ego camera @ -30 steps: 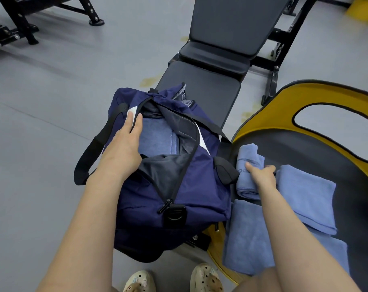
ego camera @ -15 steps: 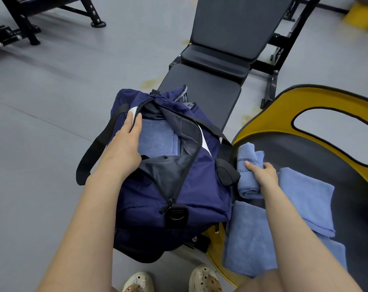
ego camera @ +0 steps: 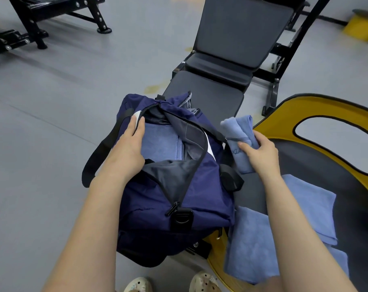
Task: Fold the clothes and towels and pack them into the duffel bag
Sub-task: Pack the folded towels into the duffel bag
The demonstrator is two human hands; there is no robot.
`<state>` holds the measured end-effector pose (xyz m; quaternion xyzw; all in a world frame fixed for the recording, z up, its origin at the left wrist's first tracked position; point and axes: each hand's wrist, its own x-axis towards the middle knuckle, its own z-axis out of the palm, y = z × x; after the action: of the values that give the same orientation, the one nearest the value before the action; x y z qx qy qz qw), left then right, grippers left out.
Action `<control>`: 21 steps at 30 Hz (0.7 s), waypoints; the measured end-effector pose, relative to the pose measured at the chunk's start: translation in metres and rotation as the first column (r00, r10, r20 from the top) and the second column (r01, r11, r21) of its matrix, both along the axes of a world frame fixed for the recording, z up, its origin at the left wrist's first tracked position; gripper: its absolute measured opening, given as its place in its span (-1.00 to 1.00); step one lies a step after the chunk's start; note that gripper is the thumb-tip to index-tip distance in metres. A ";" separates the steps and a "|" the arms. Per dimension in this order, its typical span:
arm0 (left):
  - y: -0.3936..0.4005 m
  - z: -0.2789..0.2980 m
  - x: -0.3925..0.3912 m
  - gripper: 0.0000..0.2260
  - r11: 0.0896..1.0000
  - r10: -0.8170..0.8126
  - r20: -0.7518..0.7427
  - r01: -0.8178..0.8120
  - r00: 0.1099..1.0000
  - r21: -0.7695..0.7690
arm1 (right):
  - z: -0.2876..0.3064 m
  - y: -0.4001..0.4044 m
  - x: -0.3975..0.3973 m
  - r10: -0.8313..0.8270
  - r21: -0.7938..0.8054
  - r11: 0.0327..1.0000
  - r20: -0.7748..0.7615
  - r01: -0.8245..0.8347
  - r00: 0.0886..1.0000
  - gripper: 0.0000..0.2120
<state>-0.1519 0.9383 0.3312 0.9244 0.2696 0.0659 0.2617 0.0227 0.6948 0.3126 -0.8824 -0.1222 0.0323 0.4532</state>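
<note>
One navy duffel bag point(ego camera: 174, 199) sits open on a black bench point(ego camera: 208, 98). Four blue towels are in view: one folded towel point(ego camera: 157, 144) inside the bag, one rolled towel point(ego camera: 240, 133) held above the bag's right edge, and two flat towels, one point(ego camera: 305, 205) lying farther back and one point(ego camera: 250, 245) nearer. Two hands are visible, a left hand point(ego camera: 126, 152) and a right hand point(ego camera: 261, 152). Two pale perforated clogs point(ego camera: 202, 283) show at the bottom edge. One yellow-rimmed black pad point(ego camera: 284, 106) sits at right.
</note>
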 end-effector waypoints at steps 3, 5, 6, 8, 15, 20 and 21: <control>0.001 0.001 -0.003 -0.19 0.999 0.024 0.007 -0.024 1.000 -0.044 | 0.023 0.019 -0.014 0.059 0.058 0.996 0.088 -0.064 0.994 -0.81; 0.002 0.003 -0.005 -0.20 0.997 0.039 0.009 -0.039 0.999 -0.066 | 0.037 0.032 -0.024 0.124 0.073 0.988 0.156 -0.136 0.980 -0.70; 0.002 0.003 -0.005 -0.20 0.996 0.045 0.015 -0.044 0.999 -0.075 | 0.043 0.040 -0.029 0.166 0.076 0.980 0.199 -0.184 0.966 -0.67; 0.003 0.004 -0.005 -0.19 0.994 0.060 0.022 -0.058 0.998 -0.088 | 0.051 0.059 -0.037 0.272 0.031 0.955 0.299 -0.294 0.915 -0.68; 0.019 -0.001 -0.009 -0.14 0.983 0.119 0.052 -0.110 0.992 -0.147 | 0.050 0.131 -0.056 0.472 -0.137 0.872 0.490 -0.470 0.733 -0.62; 0.025 -0.003 -0.013 -0.15 0.982 0.115 0.065 -0.104 0.991 -0.155 | 0.035 0.158 -0.053 0.599 -0.311 0.799 0.338 -0.515 0.726 -0.61; 0.024 -0.001 -0.015 -0.15 0.980 0.133 0.041 -0.125 0.990 -0.153 | 0.029 0.159 -0.049 0.613 -0.362 0.783 0.308 -0.506 0.727 -0.63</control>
<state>-0.1665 0.9623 0.3303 0.8807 0.3265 0.0859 0.3324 -0.0266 0.8535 0.3414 -0.8396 -0.4717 -0.0018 0.2694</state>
